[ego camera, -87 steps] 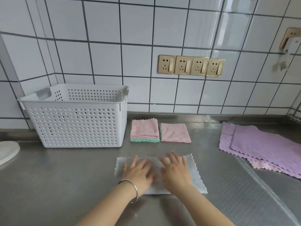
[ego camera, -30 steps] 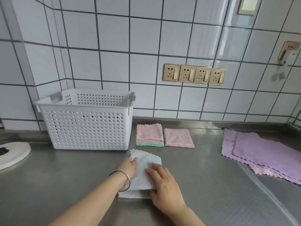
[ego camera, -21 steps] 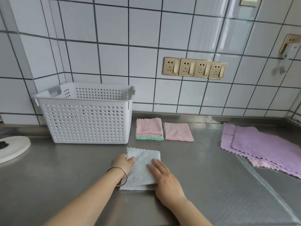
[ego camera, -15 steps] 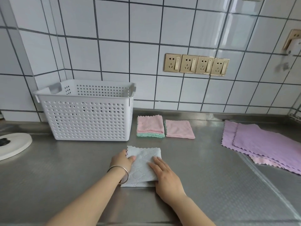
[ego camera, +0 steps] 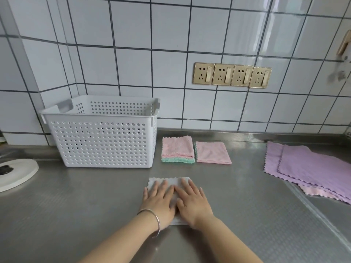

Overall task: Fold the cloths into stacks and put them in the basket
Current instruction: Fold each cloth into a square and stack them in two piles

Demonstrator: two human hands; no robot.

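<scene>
A folded pale grey cloth (ego camera: 171, 180) lies on the steel counter in front of me. My left hand (ego camera: 160, 201) and my right hand (ego camera: 192, 202) rest flat on it side by side, fingers spread, covering most of it. Behind it sit a folded stack of pink and green cloths (ego camera: 177, 151) and a single folded pink cloth (ego camera: 212, 152). The white perforated basket (ego camera: 100, 141) stands at the back left; I cannot see its inside floor. Unfolded purple cloths (ego camera: 311, 166) lie at the right over a pink one (ego camera: 321, 193).
A white round object (ego camera: 17, 173) sits at the left edge of the counter. The tiled wall with a row of gold sockets (ego camera: 232, 75) runs along the back. A ridged drain strip (ego camera: 319, 215) crosses the counter at the right.
The grey cloth went from a wide half-fold to a small square. Both hands moved from its edges to lie flat on top of it, pressing it down.
</scene>
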